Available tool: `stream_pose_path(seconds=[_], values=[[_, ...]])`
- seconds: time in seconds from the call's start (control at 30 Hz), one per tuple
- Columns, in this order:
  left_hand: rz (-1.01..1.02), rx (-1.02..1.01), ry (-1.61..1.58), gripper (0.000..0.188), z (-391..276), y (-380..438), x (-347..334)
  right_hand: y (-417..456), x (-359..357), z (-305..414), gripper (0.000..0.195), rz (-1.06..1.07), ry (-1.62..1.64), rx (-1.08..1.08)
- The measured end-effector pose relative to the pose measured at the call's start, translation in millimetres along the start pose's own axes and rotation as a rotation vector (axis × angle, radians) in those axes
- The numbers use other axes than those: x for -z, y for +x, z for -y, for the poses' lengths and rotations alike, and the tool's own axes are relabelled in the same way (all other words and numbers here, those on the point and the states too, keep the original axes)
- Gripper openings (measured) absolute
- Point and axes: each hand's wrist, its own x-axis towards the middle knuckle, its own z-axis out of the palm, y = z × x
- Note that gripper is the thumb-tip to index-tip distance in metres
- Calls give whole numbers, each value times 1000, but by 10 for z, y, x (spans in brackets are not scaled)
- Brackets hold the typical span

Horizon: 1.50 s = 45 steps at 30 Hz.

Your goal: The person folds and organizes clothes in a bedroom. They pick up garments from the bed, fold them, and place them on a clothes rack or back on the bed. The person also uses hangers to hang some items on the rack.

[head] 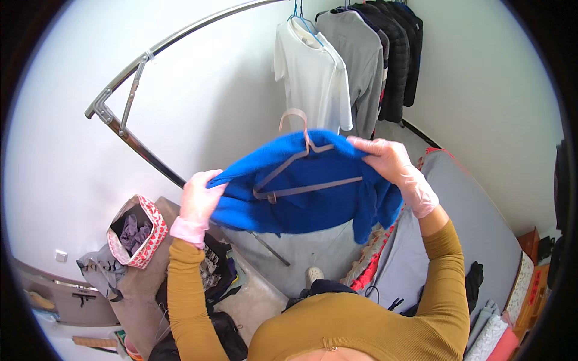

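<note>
A blue garment (311,203) is stretched between my hands at chest height, somewhat blurred. A pinkish-brown clothes hanger (311,187) lies against it, its hook standing up above the garment's upper edge and its right end hidden by the cloth. My left hand (198,198), in a thin translucent glove, grips the garment's left edge. With the same kind of glove on, my right hand (386,160) pinches the upper right edge.
A metal clothes rail (135,63) runs along the wall, with a white T-shirt (311,76), a grey top (361,58) and dark jackets (395,58) at its far end. A heart-patterned fabric bin (151,234) holds purple cloth at left. A grey-covered bed (456,216) stands at right.
</note>
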Motion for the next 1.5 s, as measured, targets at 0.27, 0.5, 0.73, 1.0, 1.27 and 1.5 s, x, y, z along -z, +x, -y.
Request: stream_pose_path(seconds=[0.27, 0.5, 0.73, 1.0, 1.27, 1.5], values=[[541, 266, -567, 79, -974, -133, -1130, 195, -204, 320, 54, -202, 33, -42], [689, 303, -466, 64, -515, -168, -866, -221, -214, -191, 42, -415, 345, 111], [545, 333, -650, 57, 408, -940, -649, -973, 98, -297, 38, -333, 464, -277], [243, 513, -783, 48, 1466, -1968, -686, -1497, 1434, -341, 38, -742, 239, -384], [123, 756, -865, 40, 1671, -2585, -1286, -684, 1854, -394, 39, -811, -86, -511], [-23, 828, -875, 39, 1418, -2211, -1747, 399, 1883, -963, 42, -745, 244, -486]])
